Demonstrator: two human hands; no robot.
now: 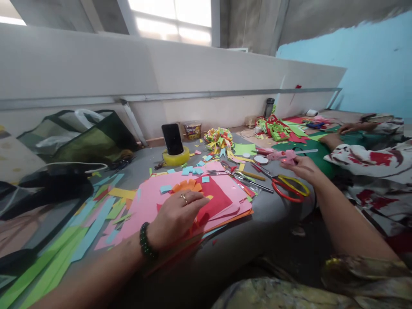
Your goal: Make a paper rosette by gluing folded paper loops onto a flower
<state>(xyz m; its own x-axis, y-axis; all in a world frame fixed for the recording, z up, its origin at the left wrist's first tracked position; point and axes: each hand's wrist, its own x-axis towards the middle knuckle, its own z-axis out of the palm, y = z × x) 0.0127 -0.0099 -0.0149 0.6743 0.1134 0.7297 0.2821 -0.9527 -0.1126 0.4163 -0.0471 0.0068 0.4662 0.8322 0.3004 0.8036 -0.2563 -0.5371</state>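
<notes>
My left hand (180,210), wearing a ring and a dark bead bracelet, lies over a red paper sheet (222,193) with its fingers stretched out. Partly hidden beneath it is an orange piece made of folded paper strips (186,186). To the right, my right hand (304,168) is closed around a small pink glue gun (287,156), held above the table. A clear glue stick (307,151) pokes out of its back, and a small red light glows on it. Pink paper sheets (144,201) are stacked under the red one. Small blue paper pieces (165,189) lie around the orange strips.
Scissors with red and yellow handles (291,189) lie near my right hand. A phone (172,138) leans on a yellow tape roll (176,157). Long green paper strips (48,262) cover the left side. Another person's hand (331,140) is at the far right.
</notes>
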